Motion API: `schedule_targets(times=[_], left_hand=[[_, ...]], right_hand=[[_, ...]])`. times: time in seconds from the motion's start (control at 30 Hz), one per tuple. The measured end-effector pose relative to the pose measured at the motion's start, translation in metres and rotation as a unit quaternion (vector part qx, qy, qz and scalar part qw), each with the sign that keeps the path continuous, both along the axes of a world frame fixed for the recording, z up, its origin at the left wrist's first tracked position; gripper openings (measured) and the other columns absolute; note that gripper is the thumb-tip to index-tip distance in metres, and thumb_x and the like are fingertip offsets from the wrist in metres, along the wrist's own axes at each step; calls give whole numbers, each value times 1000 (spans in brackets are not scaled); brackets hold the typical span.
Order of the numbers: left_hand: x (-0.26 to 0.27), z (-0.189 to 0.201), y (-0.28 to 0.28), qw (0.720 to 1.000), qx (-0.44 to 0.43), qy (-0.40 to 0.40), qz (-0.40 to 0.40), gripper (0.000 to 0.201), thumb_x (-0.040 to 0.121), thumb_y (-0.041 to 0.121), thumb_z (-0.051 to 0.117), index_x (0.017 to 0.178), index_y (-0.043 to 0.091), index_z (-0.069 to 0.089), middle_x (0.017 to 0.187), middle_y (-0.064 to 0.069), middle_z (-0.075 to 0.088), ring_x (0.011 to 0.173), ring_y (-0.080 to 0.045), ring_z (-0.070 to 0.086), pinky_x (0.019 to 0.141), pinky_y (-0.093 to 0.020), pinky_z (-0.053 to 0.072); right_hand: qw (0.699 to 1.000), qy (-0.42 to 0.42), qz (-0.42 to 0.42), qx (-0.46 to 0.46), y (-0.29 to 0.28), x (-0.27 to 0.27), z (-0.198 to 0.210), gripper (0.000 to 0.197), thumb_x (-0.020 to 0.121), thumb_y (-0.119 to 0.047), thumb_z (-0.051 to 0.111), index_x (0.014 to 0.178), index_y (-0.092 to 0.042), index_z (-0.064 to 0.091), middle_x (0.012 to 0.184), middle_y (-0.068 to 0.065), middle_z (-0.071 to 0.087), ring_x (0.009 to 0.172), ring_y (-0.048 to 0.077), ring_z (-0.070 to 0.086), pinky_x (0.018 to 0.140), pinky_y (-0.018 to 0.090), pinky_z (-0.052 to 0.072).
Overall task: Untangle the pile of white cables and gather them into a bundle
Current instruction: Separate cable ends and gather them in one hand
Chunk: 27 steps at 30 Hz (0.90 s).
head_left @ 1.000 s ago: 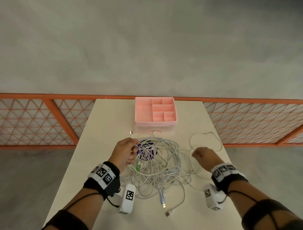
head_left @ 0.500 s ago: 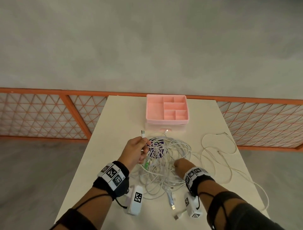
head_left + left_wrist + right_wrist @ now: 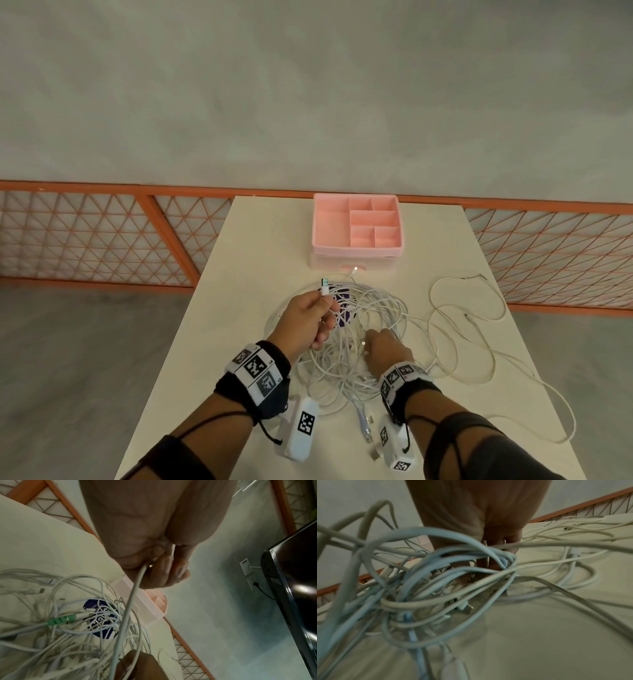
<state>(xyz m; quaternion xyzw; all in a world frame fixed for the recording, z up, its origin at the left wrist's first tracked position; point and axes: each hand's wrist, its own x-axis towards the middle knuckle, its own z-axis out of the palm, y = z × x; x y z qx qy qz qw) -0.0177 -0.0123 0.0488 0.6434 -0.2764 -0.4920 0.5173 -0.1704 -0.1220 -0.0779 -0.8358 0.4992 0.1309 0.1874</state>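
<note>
A tangled pile of white cables (image 3: 346, 363) lies on the cream table (image 3: 246, 308), over a purple disc (image 3: 343, 301). My left hand (image 3: 323, 303) is raised over the pile's left side and pinches one white cable just below its USB plug (image 3: 324, 287). In the left wrist view this held cable (image 3: 127, 609) runs down from my left hand (image 3: 154, 566) to my right hand (image 3: 137, 666). My right hand (image 3: 369, 342) is knuckles up in the middle of the pile. Its fingers (image 3: 494, 545) curl down among the cable strands (image 3: 447, 599), which partly hide them.
A pink compartment organizer (image 3: 356, 246) stands behind the pile at the table's far edge. One long white cable (image 3: 459, 329) snakes loose over the right of the table. Loose USB plugs (image 3: 366, 425) lie near my right wrist. Orange lattice railing (image 3: 102, 236) flanks the table.
My right hand let go of the cable it had drawn out to the right and moved back left into the pile. My left hand rose a little with the plug.
</note>
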Motion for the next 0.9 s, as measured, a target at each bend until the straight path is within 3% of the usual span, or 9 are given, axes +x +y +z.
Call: schedule_targets(times=[0.17, 0.37, 0.47, 0.57, 0.63, 0.67, 0.77, 0.83, 0.9], left_hand=[[2, -1, 2, 1000, 4, 2, 8, 26, 106, 18, 42, 95, 4, 61, 61, -1, 54, 43, -11, 39, 39, -19, 26], [4, -1, 5, 1000, 3, 1, 16, 27, 106, 19, 43, 91, 7, 62, 65, -5, 55, 42, -12, 40, 40, -19, 28], [5, 0, 6, 1000, -1, 12, 21, 27, 106, 18, 42, 90, 7, 61, 66, -7, 56, 42, -13, 44, 40, -20, 31], [2, 4, 4, 998, -18, 55, 20, 25, 106, 16, 42, 95, 2, 59, 69, -10, 64, 51, -23, 60, 42, -25, 44], [-1, 6, 0, 996, -39, 85, 10, 24, 106, 14, 44, 97, -1, 59, 82, -16, 70, 68, -30, 70, 53, -33, 56], [-3, 7, -3, 995, -48, 85, 4, 23, 105, 14, 45, 98, -1, 61, 91, -18, 72, 78, -31, 72, 60, -36, 59], [-10, 7, -14, 997, -65, 45, 2, 22, 103, 17, 50, 102, 2, 66, 111, -10, 73, 103, -25, 71, 73, -36, 61], [-14, 9, -19, 997, -74, 9, 13, 21, 103, 21, 51, 96, 9, 67, 112, -4, 71, 113, -25, 65, 77, -39, 58], [-17, 11, -23, 997, -80, -3, 23, 22, 103, 21, 49, 92, 13, 66, 114, -5, 70, 116, -25, 62, 82, -43, 55]], right_hand=[[999, -5, 12, -38, 7, 1, 0, 27, 91, -13, 49, 114, -26, 54, 117, 2, 44, 100, 27, 61, 80, 38, 51], [991, 60, 69, -98, 8, 5, -4, 30, 93, -19, 48, 121, -19, 58, 124, 6, 44, 113, 29, 49, 88, 40, 51], [993, 58, 68, -73, 8, 6, -3, 32, 89, -20, 49, 120, -18, 59, 124, 6, 43, 114, 30, 48, 90, 39, 49], [998, -58, 33, -9, -5, 10, 14, 17, 84, -17, 50, 98, -18, 61, 110, 6, 47, 100, 30, 59, 89, 39, 52], [989, -146, 25, -4, -16, 13, 34, 1, 84, -18, 56, 84, -18, 55, 101, 5, 47, 88, 27, 58, 83, 37, 51], [983, -184, 23, -4, -20, 14, 45, 7, 84, -19, 60, 82, -18, 53, 99, 5, 47, 87, 26, 56, 81, 35, 49], [960, -280, 24, -4, -30, 18, 84, 15, 86, -24, 65, 78, -22, 52, 91, 0, 54, 81, 19, 56, 74, 31, 45], [945, -327, 21, 21, -36, 19, 114, 17, 89, -23, 66, 77, -21, 53, 79, -1, 61, 69, 15, 58, 68, 31, 48], [908, -410, -1, 84, -38, 16, 149, 16, 90, -14, 66, 78, -14, 56, 69, 6, 65, 56, 16, 58, 59, 31, 50]])
